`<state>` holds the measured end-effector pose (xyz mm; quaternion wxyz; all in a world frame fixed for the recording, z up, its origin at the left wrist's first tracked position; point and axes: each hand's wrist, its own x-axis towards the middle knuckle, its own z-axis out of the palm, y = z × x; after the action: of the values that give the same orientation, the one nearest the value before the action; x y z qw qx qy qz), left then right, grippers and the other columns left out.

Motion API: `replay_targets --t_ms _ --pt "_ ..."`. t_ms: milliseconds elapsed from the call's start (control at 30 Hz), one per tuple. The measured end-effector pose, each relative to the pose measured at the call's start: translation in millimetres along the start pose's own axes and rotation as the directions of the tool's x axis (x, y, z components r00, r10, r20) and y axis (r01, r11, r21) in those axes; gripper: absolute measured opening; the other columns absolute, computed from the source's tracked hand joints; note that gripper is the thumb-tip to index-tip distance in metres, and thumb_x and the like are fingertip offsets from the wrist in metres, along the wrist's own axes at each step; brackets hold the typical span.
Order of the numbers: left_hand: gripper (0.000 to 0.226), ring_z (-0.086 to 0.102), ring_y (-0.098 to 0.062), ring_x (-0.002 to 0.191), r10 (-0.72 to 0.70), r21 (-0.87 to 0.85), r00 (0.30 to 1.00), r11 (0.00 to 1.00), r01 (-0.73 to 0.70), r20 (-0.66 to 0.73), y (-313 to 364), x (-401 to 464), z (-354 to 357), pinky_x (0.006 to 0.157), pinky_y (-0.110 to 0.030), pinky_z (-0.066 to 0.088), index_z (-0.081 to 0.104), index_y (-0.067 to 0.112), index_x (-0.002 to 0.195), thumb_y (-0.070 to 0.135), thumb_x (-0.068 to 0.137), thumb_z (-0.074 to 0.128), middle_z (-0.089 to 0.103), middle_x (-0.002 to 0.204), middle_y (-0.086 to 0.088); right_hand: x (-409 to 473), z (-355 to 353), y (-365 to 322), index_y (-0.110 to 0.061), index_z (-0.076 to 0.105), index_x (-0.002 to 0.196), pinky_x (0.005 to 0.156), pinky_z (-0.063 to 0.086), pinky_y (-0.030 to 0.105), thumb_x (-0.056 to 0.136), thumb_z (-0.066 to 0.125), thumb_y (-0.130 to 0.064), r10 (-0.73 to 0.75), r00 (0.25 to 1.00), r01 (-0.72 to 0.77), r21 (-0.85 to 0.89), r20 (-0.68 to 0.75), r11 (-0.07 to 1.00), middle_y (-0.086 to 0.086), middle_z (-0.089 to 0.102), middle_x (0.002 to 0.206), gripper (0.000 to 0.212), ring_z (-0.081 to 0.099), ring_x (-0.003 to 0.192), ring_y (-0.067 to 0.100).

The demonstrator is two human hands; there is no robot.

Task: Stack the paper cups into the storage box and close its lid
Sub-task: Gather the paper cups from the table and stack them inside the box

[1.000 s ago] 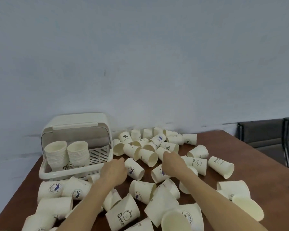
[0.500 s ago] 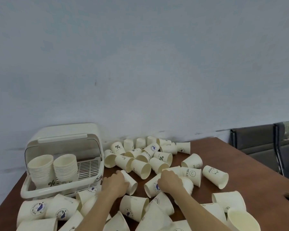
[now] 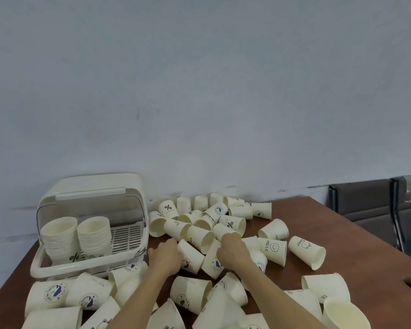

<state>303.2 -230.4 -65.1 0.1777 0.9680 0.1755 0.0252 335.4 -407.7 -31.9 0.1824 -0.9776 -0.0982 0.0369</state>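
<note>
Several cream paper cups lie scattered on their sides across the brown table. The white storage box stands at the left with its lid swung up and back. Inside it stand two upright stacks of cups, side by side at the left end. My left hand grips a fallen cup just right of the box. Close beside it, my right hand curls over a cup with a blue logo; its fingertips are hidden.
A pale wall rises right behind the table. Dark chairs stand beyond the table's right edge. More cups are piled along the near edge under my forearms, and a dense cluster lies by the wall.
The view has tilted upward, so the table sits lower in frame. Both hands have stayed in the middle of the pile and settled onto two neighbouring cups.
</note>
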Motion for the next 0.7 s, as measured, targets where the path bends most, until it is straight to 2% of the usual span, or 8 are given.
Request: replay_targets --t_ms 67,100,167,400,533,700 --pt "0.018 0.057 -0.023 0.1 0.017 -0.018 0.999 1.0 -0.018 -0.051 0.2 -1.1 -4.8 0.096 -0.04 0.032 0.056 0.021 0.1 0.025 0.093 0.04 0.065 0.103 0.001 -3.4 -2.9 -4.8 -0.01 0.051 0.093 0.075 0.046 0.03 0.091 0.044 -0.01 -0.02 1.0 0.02 -0.022 -0.018 1.0 0.004 0.052 0.096 0.007 0.057 0.095 0.026" --pt "0.02 0.057 -0.023 0.101 0.026 -0.02 0.997 0.999 -0.027 -0.073 1.1 -2.2 -8.4 0.095 -0.04 0.031 0.058 0.021 0.102 0.027 0.095 0.04 0.065 0.104 0.001 -4.7 -4.2 -8.1 -0.007 0.054 0.102 0.074 0.045 0.03 0.091 0.044 -0.01 -0.028 0.999 0.026 -0.043 -0.034 0.999 0.008 0.055 0.105 0.016 0.058 0.1 0.026" --pt "0.021 0.057 -0.022 0.102 0.044 -0.028 0.993 0.998 -0.048 -0.107 3.0 -5.2 -16.7 0.095 -0.039 0.03 0.059 0.022 0.103 0.029 0.097 0.04 0.065 0.102 0.002 -6.6 -6.1 -13.9 -0.006 0.055 0.109 0.076 0.046 0.031 0.09 0.043 -0.01 -0.049 0.997 0.045 -0.067 -0.064 0.997 0.011 0.058 0.111 0.023 0.058 0.103 0.027" --pt "0.02 0.059 -0.02 0.098 0.082 -0.032 0.975 0.995 -0.091 -0.204 -1.9 -15.9 -46.9 0.098 -0.04 0.029 0.06 0.021 0.1 0.029 0.096 0.042 0.065 0.097 0.004 -15.8 -16.7 -39.6 -0.01 0.059 0.102 0.067 0.039 0.029 0.086 0.041 -0.006 -0.124 0.985 0.108 -0.129 -0.117 0.986 0.008 0.062 0.105 0.025 0.06 0.096 0.025" --pt "0.02 0.06 -0.021 0.096 0.082 -0.031 0.963 0.995 -0.093 -0.258 -12.8 -21.6 -68.8 0.097 -0.04 0.033 0.06 0.022 0.095 0.033 0.093 0.044 0.066 0.092 0.003 -19.6 -23.3 -57.6 -0.013 0.055 0.089 0.056 0.036 0.026 0.084 0.039 -0.005 -0.161 0.978 0.146 -0.113 -0.132 0.983 0.005 0.059 0.095 0.018 0.053 0.079 0.022" --pt "0.021 0.06 -0.022 0.092 0.077 -0.036 0.941 0.995 -0.094 -0.329 -32.0 -31.2 -101.8 0.086 -0.037 0.029 0.06 0.019 0.09 0.034 0.091 0.046 0.067 0.089 0.002 -19.4 -25.2 -86.2 -0.009 0.061 0.097 0.073 0.049 0.035 0.082 0.041 -0.008 -0.244 0.952 0.231 -0.087 -0.188 0.969 0.008 0.063 0.096 0.025 0.06 0.089 0.028"
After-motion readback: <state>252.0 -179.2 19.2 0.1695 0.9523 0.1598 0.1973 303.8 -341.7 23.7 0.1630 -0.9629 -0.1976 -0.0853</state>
